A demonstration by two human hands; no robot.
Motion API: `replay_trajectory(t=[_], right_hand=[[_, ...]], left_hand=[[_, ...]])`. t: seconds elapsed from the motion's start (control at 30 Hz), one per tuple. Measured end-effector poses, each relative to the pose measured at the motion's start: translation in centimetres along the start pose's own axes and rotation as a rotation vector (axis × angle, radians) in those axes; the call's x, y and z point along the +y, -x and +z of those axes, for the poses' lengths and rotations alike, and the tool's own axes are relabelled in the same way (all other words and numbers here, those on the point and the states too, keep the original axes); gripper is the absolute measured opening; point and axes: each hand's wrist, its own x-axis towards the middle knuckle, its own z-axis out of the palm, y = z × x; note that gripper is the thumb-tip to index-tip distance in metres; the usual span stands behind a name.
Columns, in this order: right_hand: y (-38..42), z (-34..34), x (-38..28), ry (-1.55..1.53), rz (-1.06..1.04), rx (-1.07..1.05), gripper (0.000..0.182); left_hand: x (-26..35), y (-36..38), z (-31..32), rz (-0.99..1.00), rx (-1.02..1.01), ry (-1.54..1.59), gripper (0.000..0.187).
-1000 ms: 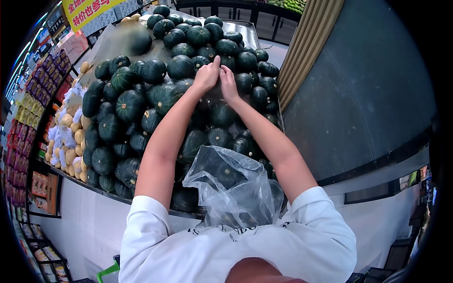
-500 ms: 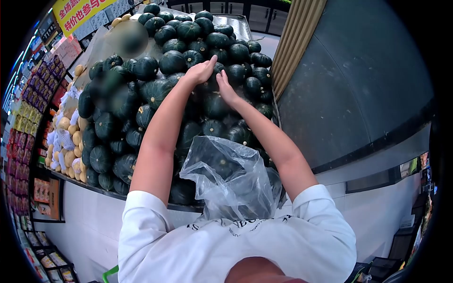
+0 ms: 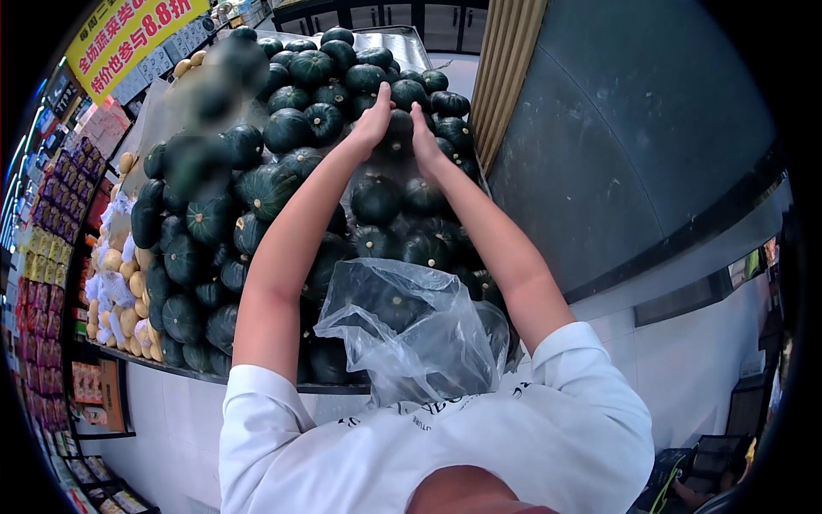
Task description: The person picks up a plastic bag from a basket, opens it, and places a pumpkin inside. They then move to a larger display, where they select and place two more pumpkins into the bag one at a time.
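A dark green kabocha squash (image 3: 399, 128) sits between my two hands high on the pile, clasped from both sides. My left hand (image 3: 374, 124) lies along its left side, thumb and fingers pointing away from me. On the right side, my right hand (image 3: 425, 141) faces it with the palm turned inward. The fingertips and the squash's underside are partly hidden. Close to my chest, a clear plastic bag (image 3: 411, 330) rests crumpled at the pile's front edge, with dark squashes showing through it. More squashes (image 3: 377, 199) surround my wrists and forearms.
Pale yellow produce in white foam nets (image 3: 111, 287) borders the pile on the left. Packaged goods fill a shelf (image 3: 43, 317) farther left. A slatted wooden post (image 3: 505, 77) and dark panel (image 3: 634, 163) stand at the right. A yellow sign (image 3: 137, 38) hangs at the upper left.
My hands have moved a little farther apart around the squash, the right one reaching higher. The whole view has shifted slightly, and the plastic bag stays at the front edge.
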Motion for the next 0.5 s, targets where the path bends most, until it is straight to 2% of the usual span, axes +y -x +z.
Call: replay_trajectory(t=[0.07,0.13,0.2,0.27,0.3,0.33,0.4,0.5], right_hand=[[-0.3,-1.7,0.5,0.072,-0.084,0.087,0.078],[0.3,-3.3,1.5,0.012,-0.002,0.092,0.074],[0.4,-4.3,3.6,0.178,-0.133,0.102,0.070],[0.6,-4.6,6.3,0.341,-0.252,0.110,0.066],[0.5,-4.6,7.2,0.423,-0.314,0.112,0.064],[0.4,-4.4,7.3,0.506,-0.378,0.114,0.062],[0.5,-4.4,6.9,0.581,-0.307,0.142,0.063],[0.5,-4.7,6.0,0.829,-0.214,0.136,0.066]], left_hand=[[0.1,0.0,1.8,-0.013,0.000,0.044,0.082],[-0.9,-0.9,2.9,0.031,-0.032,-0.042,0.083],[-1.8,-0.1,3.8,0.016,-0.060,-0.134,0.082],[-5.1,-1.2,3.8,0.121,-0.085,-0.322,0.076],[-5.6,-0.1,3.8,0.282,-0.071,-0.383,0.073],[-6.1,-1.7,3.4,0.099,-0.089,-0.253,0.074],[-6.6,-2.3,2.9,-0.020,-0.187,-0.008,0.077],[-4.3,0.2,2.9,0.007,-0.167,-0.137,0.082]])
